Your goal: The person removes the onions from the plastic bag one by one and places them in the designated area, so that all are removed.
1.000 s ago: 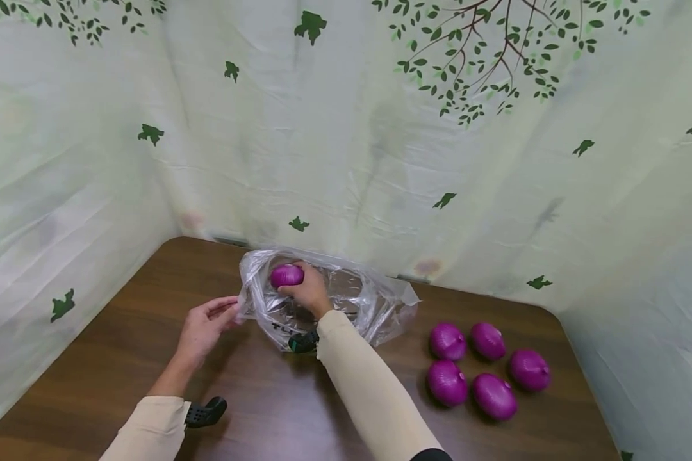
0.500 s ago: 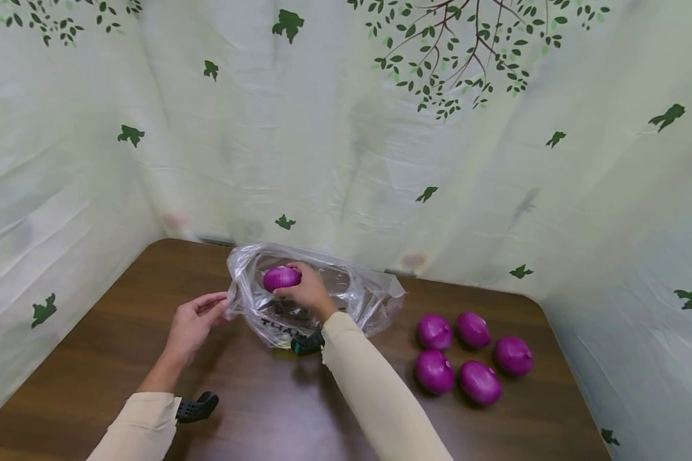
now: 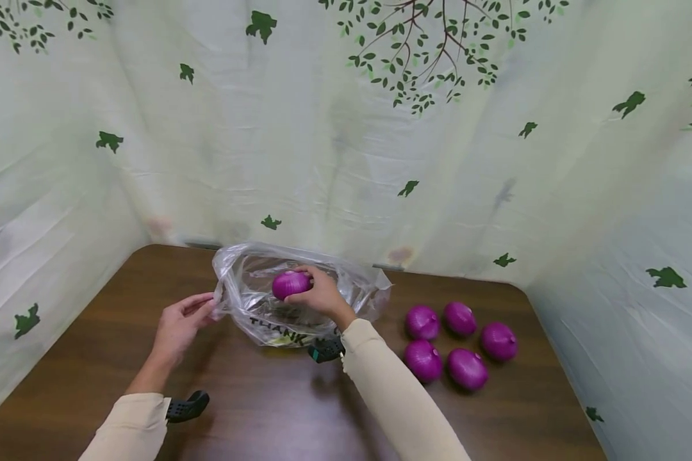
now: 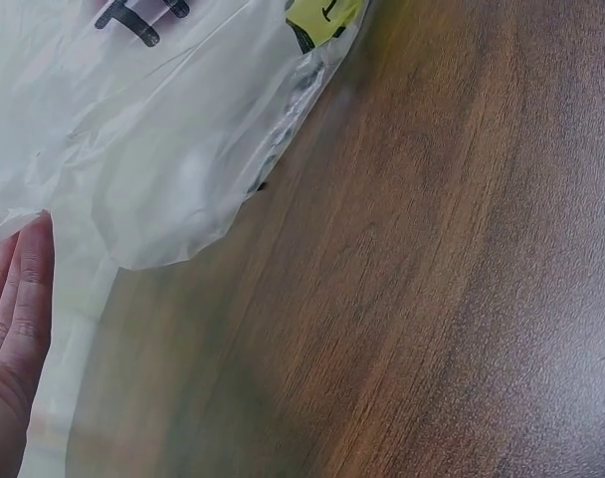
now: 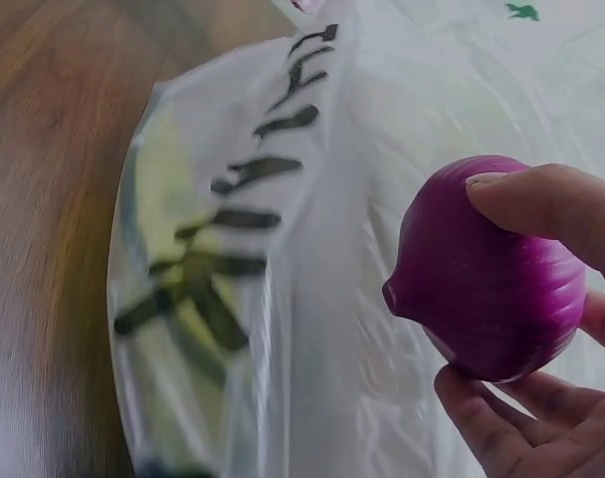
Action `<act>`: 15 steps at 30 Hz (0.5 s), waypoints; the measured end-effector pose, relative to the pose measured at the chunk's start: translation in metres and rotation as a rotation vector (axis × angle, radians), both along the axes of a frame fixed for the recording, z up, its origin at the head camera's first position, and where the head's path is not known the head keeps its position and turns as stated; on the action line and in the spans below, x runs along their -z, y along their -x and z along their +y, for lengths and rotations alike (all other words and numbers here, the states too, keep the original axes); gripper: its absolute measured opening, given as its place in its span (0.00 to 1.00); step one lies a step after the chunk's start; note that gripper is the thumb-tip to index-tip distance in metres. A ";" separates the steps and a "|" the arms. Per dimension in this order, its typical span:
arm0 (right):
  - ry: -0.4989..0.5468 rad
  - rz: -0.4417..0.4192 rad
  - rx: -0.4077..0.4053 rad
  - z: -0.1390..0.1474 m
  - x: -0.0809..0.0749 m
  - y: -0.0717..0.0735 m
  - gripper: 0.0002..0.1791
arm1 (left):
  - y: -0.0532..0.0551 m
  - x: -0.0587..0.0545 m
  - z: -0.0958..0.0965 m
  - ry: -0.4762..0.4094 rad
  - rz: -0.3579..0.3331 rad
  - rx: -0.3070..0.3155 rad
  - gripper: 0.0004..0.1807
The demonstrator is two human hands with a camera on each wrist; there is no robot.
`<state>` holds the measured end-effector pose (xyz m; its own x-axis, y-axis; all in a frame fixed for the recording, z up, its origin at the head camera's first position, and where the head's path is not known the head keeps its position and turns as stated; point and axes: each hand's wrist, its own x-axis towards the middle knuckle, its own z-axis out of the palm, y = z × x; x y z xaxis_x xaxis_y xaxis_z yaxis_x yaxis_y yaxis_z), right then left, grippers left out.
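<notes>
A purple onion (image 3: pixel 290 285) is gripped between the thumb and fingers of my right hand (image 3: pixel 323 296), over the open mouth of a clear plastic bag (image 3: pixel 227 276). The right wrist view has the onion (image 5: pixel 492 274) with its pointed tip toward the bag wall (image 5: pixel 322 299). My left hand (image 3: pixel 179 326) pinches the bag's left edge and holds it outward. In the left wrist view the left fingers (image 4: pixel 26 299) lie against the film, the thumb hidden. Black lettering runs along the bag's near side.
Several more purple onions (image 3: pixel 467 369) stand in a loose group on the brown wooden table (image 3: pixel 265 410), right of the bag. A pale curtain (image 3: pixel 334 160) with printed leaves hangs behind the table and along both sides. Each wrist wears a black device (image 3: pixel 188 407).
The head view has turned rightward. My right hand and the onion have shifted right and nearer relative to the bag, and more lettering shows. The left hand keeps its pinch on the edge.
</notes>
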<state>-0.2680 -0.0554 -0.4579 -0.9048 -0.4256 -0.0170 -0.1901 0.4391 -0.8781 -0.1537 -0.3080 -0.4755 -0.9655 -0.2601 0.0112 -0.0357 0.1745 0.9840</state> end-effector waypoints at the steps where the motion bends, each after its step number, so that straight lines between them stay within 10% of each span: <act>1: -0.004 0.001 0.003 0.003 -0.001 0.000 0.36 | -0.001 0.000 -0.001 0.006 -0.001 -0.003 0.30; 15: 0.066 0.000 -0.015 0.058 -0.016 -0.013 0.35 | 0.003 0.000 0.000 0.062 -0.044 0.012 0.31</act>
<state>-0.2547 0.0030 -0.4416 -0.8981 -0.4396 0.0118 -0.1966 0.3773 -0.9050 -0.1565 -0.3075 -0.4750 -0.9686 -0.2483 -0.0162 -0.0765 0.2353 0.9689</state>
